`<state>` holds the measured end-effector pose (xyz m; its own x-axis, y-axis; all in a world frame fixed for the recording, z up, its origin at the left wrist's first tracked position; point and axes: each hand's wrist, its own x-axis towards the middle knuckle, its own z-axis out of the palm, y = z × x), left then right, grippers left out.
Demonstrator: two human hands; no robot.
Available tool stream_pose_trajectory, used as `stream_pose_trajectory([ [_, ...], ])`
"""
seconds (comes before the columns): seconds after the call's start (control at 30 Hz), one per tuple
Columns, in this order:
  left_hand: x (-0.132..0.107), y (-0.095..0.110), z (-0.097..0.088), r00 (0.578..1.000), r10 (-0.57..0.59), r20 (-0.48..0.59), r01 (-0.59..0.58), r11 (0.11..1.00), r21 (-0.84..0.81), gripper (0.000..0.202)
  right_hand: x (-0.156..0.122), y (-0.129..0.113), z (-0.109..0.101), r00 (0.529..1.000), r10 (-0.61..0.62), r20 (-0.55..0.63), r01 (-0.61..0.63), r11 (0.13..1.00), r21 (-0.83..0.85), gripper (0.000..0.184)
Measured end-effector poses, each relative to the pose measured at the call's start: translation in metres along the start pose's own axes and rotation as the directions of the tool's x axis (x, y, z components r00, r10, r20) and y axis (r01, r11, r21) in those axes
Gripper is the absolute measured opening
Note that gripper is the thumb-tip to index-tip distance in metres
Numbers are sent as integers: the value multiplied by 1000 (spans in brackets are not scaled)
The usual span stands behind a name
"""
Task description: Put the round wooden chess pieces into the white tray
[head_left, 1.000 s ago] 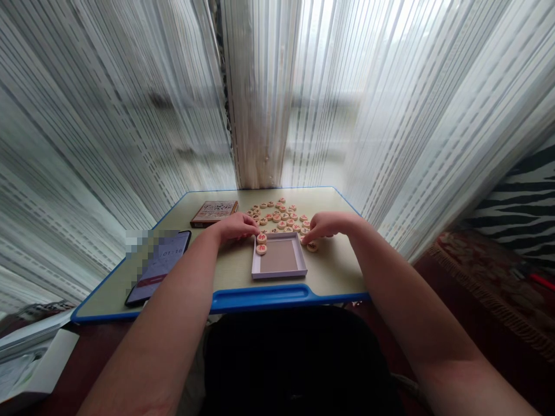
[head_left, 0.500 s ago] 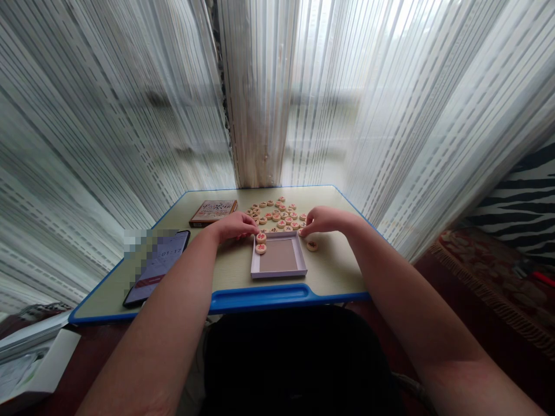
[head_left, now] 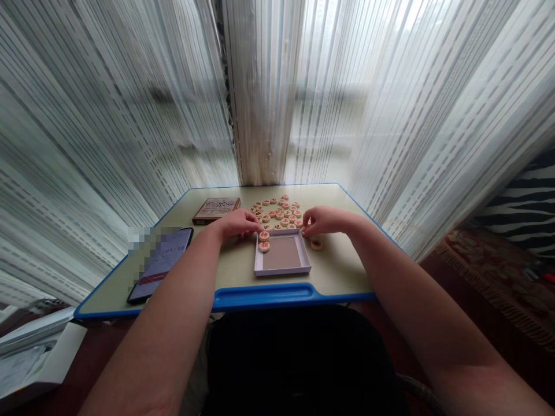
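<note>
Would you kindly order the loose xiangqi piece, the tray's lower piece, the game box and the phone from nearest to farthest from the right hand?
From the right hand, nearest first:
1. Loose xiangqi piece, right of the tray.
2. Lower tray piece, inside the tray's left side.
3. Game box, far left of the table.
4. Phone, farthest left.

Shallow tray (head_left: 282,252) on bench (head_left: 342,271), near its front edge. Two xiangqi pieces (head_left: 264,241) inside tray, back-left corner. Pile of xiangqi pieces (head_left: 275,212) behind tray; single piece (head_left: 317,244) just right of it. Box (head_left: 215,210) behind tray, to the left; phone (head_left: 160,264) further left. Left hand (head_left: 240,223) at tray's back-left corner, right hand (head_left: 325,220) at back-right corner.
</note>
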<state>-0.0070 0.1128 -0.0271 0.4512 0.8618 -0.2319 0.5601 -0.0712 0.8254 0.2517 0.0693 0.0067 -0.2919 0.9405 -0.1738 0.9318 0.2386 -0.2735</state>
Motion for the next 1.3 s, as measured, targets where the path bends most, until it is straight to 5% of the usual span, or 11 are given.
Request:
stream_pose_trajectory([
  [0.2, 0, -1, -1, 999, -11, 31, 11, 1000, -7, 21, 2, 1, 3, 999, -6, -53, 8, 1000, 28, 13],
  [0.3, 0, -1, -1, 1000, 1, 31, -1, 1000, -3, 20, 1, -2, 1, 993, 12, -118, 8, 985, 172, 15],
  [0.53, -1, 1, 0, 999, 21, 26, -21, 1000, -9, 17, 4, -11, 7, 972, -118, -201, 206, 842, 499, 30],
  [0.8, 1, 0, -1, 1000, -4, 24, 5, 1000, -21, 17, 10, -16, 19, 979, -95, -182, 197, 685, 702, 40],
  [1.03, -2, 4, 0, 1000, 15, 15, -14, 1000, -22, 16, 7, -23, 23, 921, -249, -299, 368, 809, 459, 32],
  [1.3, -1, 4, 1, 1000, 15, 19, -15, 1000, -17, 15, 8, -43, 43, 731, -562, -386, 638, 764, 98, 22],
])
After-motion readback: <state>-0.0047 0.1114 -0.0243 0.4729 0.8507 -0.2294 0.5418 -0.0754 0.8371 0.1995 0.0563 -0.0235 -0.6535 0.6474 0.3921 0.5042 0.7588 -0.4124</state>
